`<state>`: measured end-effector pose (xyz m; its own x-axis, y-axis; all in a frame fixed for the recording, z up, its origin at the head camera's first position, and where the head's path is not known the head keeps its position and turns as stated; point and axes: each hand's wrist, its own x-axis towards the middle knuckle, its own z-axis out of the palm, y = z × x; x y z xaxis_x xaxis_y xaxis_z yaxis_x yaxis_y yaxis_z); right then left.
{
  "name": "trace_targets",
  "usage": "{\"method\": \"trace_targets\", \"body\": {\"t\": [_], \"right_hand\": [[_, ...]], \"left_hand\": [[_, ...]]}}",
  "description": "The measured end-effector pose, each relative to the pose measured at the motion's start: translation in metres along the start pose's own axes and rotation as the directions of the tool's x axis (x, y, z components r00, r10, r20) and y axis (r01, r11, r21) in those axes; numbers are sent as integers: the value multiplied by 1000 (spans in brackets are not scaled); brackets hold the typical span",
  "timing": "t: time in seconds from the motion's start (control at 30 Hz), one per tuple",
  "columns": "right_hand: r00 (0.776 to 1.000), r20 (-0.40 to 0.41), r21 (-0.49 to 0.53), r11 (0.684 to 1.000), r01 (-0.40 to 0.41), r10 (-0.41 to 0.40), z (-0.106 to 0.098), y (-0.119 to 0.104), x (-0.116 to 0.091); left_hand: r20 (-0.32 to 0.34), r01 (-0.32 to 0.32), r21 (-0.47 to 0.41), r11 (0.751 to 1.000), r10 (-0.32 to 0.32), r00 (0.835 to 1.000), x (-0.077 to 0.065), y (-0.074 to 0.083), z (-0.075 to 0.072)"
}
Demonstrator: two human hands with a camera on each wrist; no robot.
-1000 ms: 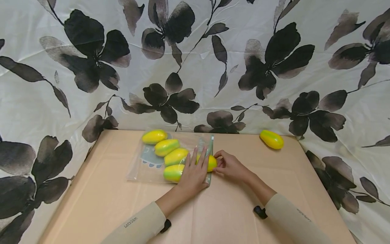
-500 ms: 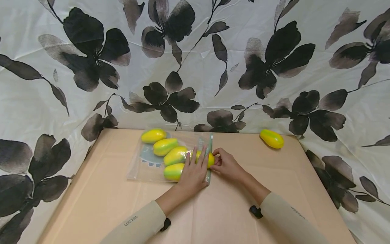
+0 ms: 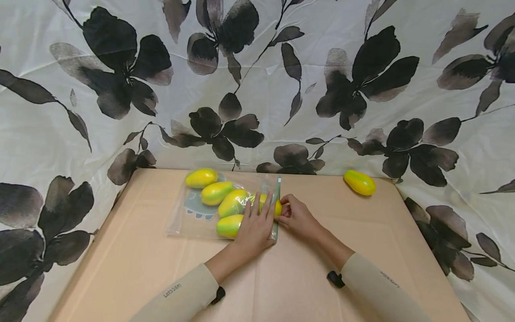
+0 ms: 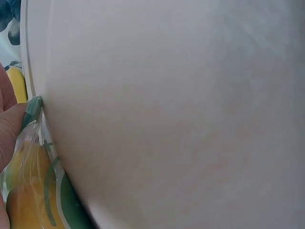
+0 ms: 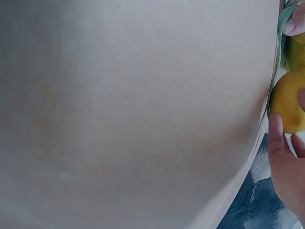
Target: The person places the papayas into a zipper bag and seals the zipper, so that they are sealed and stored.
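A clear zip bag [image 3: 181,228] with a greenish zip strip lies on its side, holding several yellow-green toy mangoes [image 3: 216,193]. My left hand [image 3: 255,223] rests over the bag near its mouth, fingers straight and spread, partly covering the mangoes beneath. In the left wrist view its thumb [image 4: 9,131] touches the zip strip [image 4: 32,110]. At the bag's mouth my right hand [image 3: 299,217] holds the end of one mango [image 3: 278,208] with curled fingers. The right wrist view shows this mango [image 5: 287,100] larger, fingertips against it. Most of it is hidden by the left hand.
Another mango [image 3: 359,183] lies alone at the back right of the cardboard-coloured table surface [image 3: 306,277]. A white cloth with dark flowers [image 3: 281,147] hangs behind the table and shows at both sides.
My right hand has moved slightly left, and the mango it holds has slid further into the bag's mouth. The left hand stays almost in place; mangoes inside the bag shift a little.
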<state>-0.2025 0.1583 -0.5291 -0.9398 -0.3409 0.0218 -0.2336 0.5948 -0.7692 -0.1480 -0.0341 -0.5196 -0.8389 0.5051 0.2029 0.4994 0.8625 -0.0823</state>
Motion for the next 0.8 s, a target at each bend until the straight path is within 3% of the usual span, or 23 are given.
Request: {"method": "trace_targets", "body": {"t": [0.37, 0.6, 0.8], "right_hand": [[989, -84, -88, 988, -130, 123, 7, -8, 9], [998, -27, -46, 997, -54, 53, 9, -12, 16], [999, -22, -38, 998, -51, 50, 11, -11, 19]], "left_hand": [[-22, 2, -1, 1000, -2, 1000, 0, -1, 1], [-12, 14, -7, 1000, -14, 1000, 0, -1, 1], [-6, 24, -4, 1000, -24, 1000, 0, -1, 0]]}}
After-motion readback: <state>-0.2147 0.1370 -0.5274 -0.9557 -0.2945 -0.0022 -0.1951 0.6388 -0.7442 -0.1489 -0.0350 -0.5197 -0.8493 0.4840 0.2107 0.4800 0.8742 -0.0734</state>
